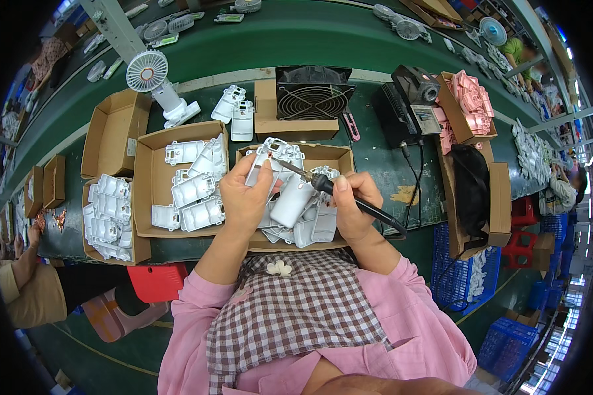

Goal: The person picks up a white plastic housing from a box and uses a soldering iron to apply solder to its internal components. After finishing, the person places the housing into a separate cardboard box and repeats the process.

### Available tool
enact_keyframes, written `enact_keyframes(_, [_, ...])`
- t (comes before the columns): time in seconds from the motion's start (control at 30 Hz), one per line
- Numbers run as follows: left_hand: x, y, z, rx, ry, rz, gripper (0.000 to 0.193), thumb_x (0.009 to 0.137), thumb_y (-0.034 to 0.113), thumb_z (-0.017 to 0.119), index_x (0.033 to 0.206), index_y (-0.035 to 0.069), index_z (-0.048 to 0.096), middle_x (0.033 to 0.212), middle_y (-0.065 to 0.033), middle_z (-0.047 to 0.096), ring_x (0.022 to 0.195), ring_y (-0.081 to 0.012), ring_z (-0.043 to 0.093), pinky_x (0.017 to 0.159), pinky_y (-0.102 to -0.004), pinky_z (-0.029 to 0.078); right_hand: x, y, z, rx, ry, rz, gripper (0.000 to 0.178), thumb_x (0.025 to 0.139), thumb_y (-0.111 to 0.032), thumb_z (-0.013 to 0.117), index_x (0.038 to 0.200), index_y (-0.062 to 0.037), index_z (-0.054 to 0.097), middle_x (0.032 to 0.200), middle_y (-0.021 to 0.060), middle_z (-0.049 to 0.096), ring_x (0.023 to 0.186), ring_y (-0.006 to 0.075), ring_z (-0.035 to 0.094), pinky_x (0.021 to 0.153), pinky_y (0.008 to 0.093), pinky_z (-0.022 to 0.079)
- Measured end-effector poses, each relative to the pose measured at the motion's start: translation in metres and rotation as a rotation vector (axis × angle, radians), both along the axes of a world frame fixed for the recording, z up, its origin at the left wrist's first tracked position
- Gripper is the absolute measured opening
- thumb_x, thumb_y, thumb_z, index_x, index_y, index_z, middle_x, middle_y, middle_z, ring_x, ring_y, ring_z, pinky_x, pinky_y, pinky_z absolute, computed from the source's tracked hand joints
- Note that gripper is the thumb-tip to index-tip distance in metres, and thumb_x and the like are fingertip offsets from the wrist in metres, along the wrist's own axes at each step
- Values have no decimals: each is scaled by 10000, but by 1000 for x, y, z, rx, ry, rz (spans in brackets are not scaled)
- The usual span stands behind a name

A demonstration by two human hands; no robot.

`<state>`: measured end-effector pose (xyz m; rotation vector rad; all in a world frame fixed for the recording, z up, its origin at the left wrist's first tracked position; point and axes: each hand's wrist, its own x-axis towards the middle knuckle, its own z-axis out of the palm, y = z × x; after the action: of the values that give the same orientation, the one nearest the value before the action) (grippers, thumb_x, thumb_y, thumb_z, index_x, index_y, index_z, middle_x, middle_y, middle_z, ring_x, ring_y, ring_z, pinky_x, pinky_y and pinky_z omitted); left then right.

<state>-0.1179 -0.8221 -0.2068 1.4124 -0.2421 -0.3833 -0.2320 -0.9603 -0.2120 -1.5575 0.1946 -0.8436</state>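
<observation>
My left hand [246, 193] pinches a white plastic housing [260, 170] above a cardboard box [341, 155] full of similar white parts [292, 203]. In my right hand [357, 205] is a soldering iron [323, 184], its black cable trailing down to the right. The iron's tip reaches the upper part of the held housing, close to my left thumb; whether it touches cannot be made out. A second box [138, 197] of white housings [195, 191] stands just left of my left hand.
Further left are a box of stacked white parts [109, 214] and a small white fan [148, 72]. A black fume fan [315, 95] stands ahead, a black soldering station [402, 108] to its right. Pink parts [469, 102] fill a box at right. A co-worker's arm [26, 263] shows far left.
</observation>
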Motion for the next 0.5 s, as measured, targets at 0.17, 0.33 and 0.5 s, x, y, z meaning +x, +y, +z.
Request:
enact_keyframes(0.17, [0, 0, 0, -1, -2, -4, 180, 918, 77, 563, 1044, -27, 638, 817, -56, 673, 610, -85, 625, 526, -207, 514, 1, 0, -1, 6, -8, -9, 167, 905, -85, 593, 793, -25, 485, 638, 14, 536, 545, 43, 435, 486, 221, 352])
enact_keyframes(0.33, [1, 0, -1, 6, 4, 1, 181, 916, 76, 564, 1042, -33, 636, 805, -61, 672, 608, -88, 625, 524, -207, 513, 2, 1, -2, 33, -33, -20, 169, 903, -74, 590, 784, -25, 480, 638, 14, 534, 546, 42, 444, 487, 218, 357])
enact_keyframes(0.5, [1, 1, -3, 11, 4, -27, 178, 905, 67, 569, 1027, -45, 635, 788, -73, 669, 602, -98, 625, 516, -214, 509, 4, 0, 0, 66, -35, -38, 194, 919, -110, 554, 765, -43, 457, 620, 42, 516, 492, 70, 452, 465, 219, 371])
